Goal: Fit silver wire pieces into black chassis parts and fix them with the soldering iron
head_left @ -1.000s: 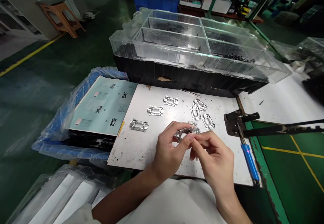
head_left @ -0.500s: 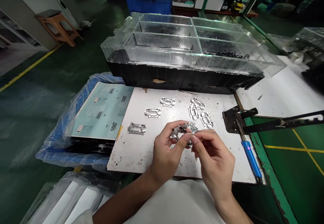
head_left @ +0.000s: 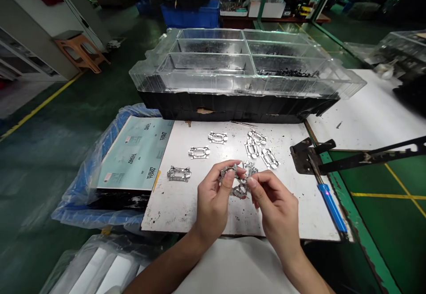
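1. While your left hand (head_left: 213,196) holds a silver metal frame (head_left: 240,191) above the white board (head_left: 186,205), its thumb lies over the near side and its fingers curl behind, closed on the part.
2. Your right hand (head_left: 278,203) has thumb and forefinger pinched together on the frame's right edge; whether a small piece sits between those tips as well, you cannot tell, as they hide it.
3. Just beyond your fingertips, more silver metal (head_left: 251,168) shows on the board, partly covered by your hands.
4. To your left, three similar frames (head_left: 199,152) lie flat, well apart from one another in a slanting row.
5. Farther forward on your right, a cluster of three frames (head_left: 252,148) lies close together, near thin tweezers (head_left: 244,124).
6. By the board's right edge, a blue-handled tool (head_left: 333,207) leans with its metal end on a dark bracket (head_left: 302,156).
7. Ahead of you stands a clear divided tray (head_left: 199,91) on a black base (head_left: 242,106), dark bits (head_left: 288,72) in its near right compartment.
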Motion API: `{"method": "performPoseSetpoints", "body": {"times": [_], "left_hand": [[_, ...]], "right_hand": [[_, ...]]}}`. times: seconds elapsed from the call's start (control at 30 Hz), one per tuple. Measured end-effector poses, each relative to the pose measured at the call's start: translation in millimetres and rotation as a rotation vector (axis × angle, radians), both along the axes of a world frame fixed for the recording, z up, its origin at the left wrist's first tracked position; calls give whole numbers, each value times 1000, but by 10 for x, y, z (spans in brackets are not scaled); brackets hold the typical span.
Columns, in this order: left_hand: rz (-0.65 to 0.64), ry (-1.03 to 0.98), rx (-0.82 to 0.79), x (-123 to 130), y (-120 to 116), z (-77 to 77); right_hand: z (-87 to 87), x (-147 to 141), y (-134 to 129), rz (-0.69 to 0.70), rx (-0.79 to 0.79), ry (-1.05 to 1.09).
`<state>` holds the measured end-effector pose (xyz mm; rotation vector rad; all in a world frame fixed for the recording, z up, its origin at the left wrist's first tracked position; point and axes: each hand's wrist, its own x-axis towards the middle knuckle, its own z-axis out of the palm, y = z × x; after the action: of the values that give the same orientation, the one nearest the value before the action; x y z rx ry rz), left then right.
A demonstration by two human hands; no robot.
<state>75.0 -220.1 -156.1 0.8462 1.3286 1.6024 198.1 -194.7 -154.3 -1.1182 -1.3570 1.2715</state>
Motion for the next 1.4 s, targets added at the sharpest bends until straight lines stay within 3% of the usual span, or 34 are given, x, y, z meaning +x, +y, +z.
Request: {"method": "performPoseSetpoints", "body": {"times": [0.17,0.33,0.6,0.9,1.1,1.4], "left_hand": [[-21,-57,-40,0,13,-54],[-44,-46,-13,100,-30,-38],[46,-82,10,197,-33,-78],[84,-146,29,202,6,-94],[-30,-81,29,205,8,-221],[47,-136,12,198,44,-264]], "right_hand": [[13,-38,17,-11,-65,80],[-90,-68,37,12,-142,143],[-156,-109,-27,-61,27,26],[-187,-140,-18,-51,-83,135],[-187,-139,14,-45,-114,154],[-241,-113,-4,-61,-90,121]]}}
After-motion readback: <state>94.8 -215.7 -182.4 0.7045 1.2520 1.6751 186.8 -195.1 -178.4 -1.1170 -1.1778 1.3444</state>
